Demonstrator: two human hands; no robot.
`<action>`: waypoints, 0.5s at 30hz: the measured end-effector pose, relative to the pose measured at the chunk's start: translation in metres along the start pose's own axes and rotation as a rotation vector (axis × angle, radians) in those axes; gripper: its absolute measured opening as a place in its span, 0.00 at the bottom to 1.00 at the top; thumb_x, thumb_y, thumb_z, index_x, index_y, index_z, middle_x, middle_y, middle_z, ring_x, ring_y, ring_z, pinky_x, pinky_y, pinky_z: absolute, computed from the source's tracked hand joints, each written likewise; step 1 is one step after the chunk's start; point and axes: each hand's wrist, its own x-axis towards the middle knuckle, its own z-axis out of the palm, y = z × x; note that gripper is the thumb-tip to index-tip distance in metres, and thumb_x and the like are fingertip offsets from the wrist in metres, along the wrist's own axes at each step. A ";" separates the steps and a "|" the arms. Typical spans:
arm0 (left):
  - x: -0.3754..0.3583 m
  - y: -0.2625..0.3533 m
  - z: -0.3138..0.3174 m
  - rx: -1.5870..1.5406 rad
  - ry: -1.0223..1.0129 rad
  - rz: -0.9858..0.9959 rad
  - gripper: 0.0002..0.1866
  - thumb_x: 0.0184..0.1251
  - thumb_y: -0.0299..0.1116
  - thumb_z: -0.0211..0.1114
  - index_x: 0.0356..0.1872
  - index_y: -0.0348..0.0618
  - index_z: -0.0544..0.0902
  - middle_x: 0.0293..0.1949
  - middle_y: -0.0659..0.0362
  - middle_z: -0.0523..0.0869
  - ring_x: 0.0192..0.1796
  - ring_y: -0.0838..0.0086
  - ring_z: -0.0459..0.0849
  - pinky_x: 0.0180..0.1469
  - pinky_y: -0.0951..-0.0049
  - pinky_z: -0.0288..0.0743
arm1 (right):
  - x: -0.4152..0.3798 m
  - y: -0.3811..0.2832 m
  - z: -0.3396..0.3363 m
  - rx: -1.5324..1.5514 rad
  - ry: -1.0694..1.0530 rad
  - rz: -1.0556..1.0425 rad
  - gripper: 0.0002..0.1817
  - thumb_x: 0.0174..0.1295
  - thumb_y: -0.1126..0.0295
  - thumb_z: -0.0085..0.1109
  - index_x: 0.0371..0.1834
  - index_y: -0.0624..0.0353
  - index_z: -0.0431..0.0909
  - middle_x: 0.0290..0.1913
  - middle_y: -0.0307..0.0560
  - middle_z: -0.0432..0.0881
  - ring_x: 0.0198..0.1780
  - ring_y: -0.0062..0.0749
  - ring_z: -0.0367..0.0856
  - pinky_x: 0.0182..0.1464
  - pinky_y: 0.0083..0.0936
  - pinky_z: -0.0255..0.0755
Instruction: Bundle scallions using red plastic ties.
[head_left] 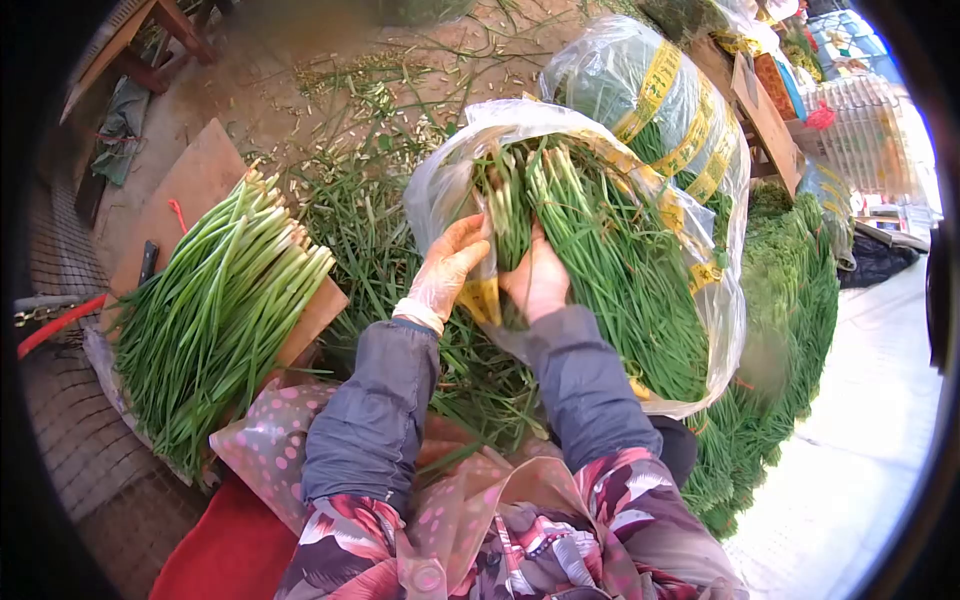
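A clear plastic bag [440, 160] with yellow printed tape lies open in front of me, filled with long green garlic chives [620, 260]. My left hand [447, 268], in a thin see-through glove, has its fingers curled at the bag's near left edge. Inside the opening, my right hand [538, 280] is closed round a small bunch of garlic chives [508, 205], pale stem ends pointing away from me. Some of its fingers are hidden behind the leaves. To the left, a large pile of chives [220, 310] rests on a brown board [190, 190].
A black-handled knife [149, 260] lies beside the left pile. Behind the open bag sits another full, taped bag [640, 90]. More chives [780, 330] are heaped at the right. Loose leaves and trimmings [370, 210] cover the ground. A wooden stool [150, 40] stands at the far left.
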 end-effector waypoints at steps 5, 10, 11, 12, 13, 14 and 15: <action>0.000 -0.031 -0.048 0.354 0.166 -0.072 0.39 0.58 0.43 0.71 0.69 0.37 0.67 0.64 0.48 0.75 0.67 0.65 0.72 0.68 0.69 0.62 | -0.033 -0.026 -0.126 -0.239 0.026 -0.002 0.45 0.40 0.68 0.77 0.64 0.67 0.65 0.50 0.50 0.82 0.51 0.33 0.79 0.60 0.29 0.71; -0.009 -0.006 -0.008 1.018 0.366 0.302 0.28 0.59 0.38 0.68 0.61 0.42 0.76 0.55 0.45 0.81 0.57 0.50 0.78 0.60 0.61 0.72 | -0.035 0.017 -0.220 0.134 0.055 0.150 0.31 0.44 0.73 0.73 0.56 0.62 0.76 0.48 0.46 0.83 0.48 0.34 0.81 0.54 0.28 0.74; -0.016 0.021 0.020 1.137 0.443 0.487 0.22 0.60 0.30 0.66 0.58 0.40 0.78 0.51 0.50 0.83 0.54 0.59 0.82 0.58 0.65 0.74 | -0.022 0.033 -0.218 0.161 0.091 0.152 0.31 0.45 0.74 0.73 0.56 0.62 0.76 0.48 0.46 0.83 0.48 0.34 0.81 0.54 0.29 0.74; -0.020 0.040 0.040 1.140 0.416 0.662 0.20 0.60 0.27 0.66 0.55 0.41 0.79 0.48 0.51 0.84 0.50 0.62 0.83 0.54 0.66 0.76 | -0.009 0.047 -0.214 0.185 0.092 0.180 0.32 0.44 0.75 0.74 0.57 0.62 0.75 0.48 0.46 0.83 0.48 0.35 0.81 0.54 0.29 0.74; -0.021 0.049 0.057 1.138 0.386 0.837 0.18 0.60 0.25 0.65 0.53 0.41 0.80 0.46 0.52 0.84 0.46 0.64 0.84 0.51 0.67 0.77 | -0.006 0.046 -0.209 0.312 0.083 0.239 0.34 0.43 0.75 0.75 0.58 0.62 0.74 0.49 0.45 0.83 0.48 0.34 0.81 0.54 0.29 0.74; -0.017 0.048 0.072 1.052 0.285 0.879 0.17 0.60 0.23 0.65 0.51 0.41 0.81 0.44 0.54 0.85 0.41 0.68 0.84 0.45 0.69 0.78 | -0.010 0.037 -0.210 0.353 0.053 0.230 0.35 0.43 0.74 0.76 0.58 0.62 0.73 0.49 0.46 0.83 0.49 0.34 0.81 0.54 0.29 0.74; -0.011 0.042 0.088 0.925 0.190 0.728 0.18 0.58 0.26 0.66 0.51 0.39 0.80 0.41 0.50 0.85 0.43 0.57 0.84 0.47 0.64 0.78 | -0.016 0.029 -0.213 0.389 0.023 0.221 0.36 0.42 0.74 0.76 0.59 0.62 0.73 0.50 0.46 0.83 0.49 0.33 0.80 0.54 0.29 0.74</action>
